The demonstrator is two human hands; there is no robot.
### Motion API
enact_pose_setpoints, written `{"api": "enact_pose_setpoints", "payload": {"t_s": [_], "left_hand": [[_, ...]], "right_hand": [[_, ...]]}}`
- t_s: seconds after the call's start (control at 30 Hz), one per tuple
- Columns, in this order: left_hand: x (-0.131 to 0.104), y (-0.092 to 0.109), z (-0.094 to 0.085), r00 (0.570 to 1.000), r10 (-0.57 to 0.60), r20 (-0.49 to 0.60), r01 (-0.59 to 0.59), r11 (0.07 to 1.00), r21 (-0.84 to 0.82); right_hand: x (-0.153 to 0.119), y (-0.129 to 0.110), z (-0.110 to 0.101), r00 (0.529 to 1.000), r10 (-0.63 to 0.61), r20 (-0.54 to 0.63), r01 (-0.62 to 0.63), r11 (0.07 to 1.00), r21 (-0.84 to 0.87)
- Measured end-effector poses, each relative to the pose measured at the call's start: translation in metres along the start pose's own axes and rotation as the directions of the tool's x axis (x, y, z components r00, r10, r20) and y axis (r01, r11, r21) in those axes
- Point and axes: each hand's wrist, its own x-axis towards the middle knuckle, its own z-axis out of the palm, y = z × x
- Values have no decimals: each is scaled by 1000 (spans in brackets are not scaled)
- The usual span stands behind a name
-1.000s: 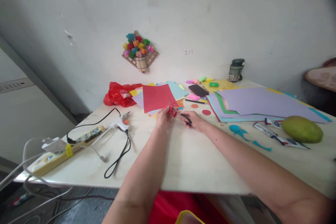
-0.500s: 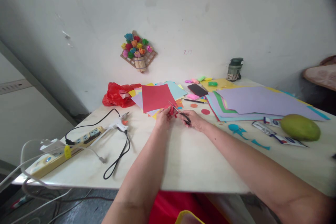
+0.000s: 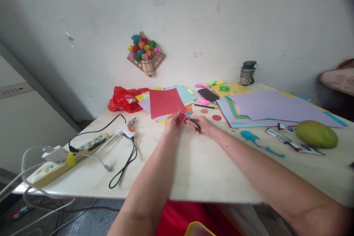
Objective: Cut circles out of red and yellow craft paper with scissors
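Observation:
Near the middle of the table, my left hand is closed on a small piece of red paper. My right hand grips scissors by their black handles, the blades pointing up and left at the red piece. Just beyond my hands lies a large red sheet on top of a fan of coloured papers. To the right of the scissors are a red paper circle and an orange paper cutout. The exact cut edge is too small to make out.
A white glue gun and a power strip with cables lie on the left. Stacked coloured sheets, a green mango, glue tubes and blue scraps occupy the right. A red plastic bag sits at the back.
The small red piece and the scissors shift very slightly between my fingers. Both arms and the other things on the table stay where they were.

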Motion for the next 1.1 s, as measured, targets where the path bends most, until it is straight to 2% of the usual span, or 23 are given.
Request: {"api": "enact_pose_setpoints", "payload": {"t_s": [0.7, 0.9, 1.1], "left_hand": [[0, 3, 0, 998, 1, -65, -3, 1000, -29], [-2, 4, 3, 995, -77, -58, 79, 997, 16], [-3, 4, 5, 998, -28, -56, 26, 999, -40]], "right_hand": [[2, 1, 0, 1000, 15, 14, -15, 1000, -3], [1, 1, 0, 1000, 16, 16, -16, 1000, -2], [0, 1, 0, 999, 29, 35, -29, 1000, -3]]}}
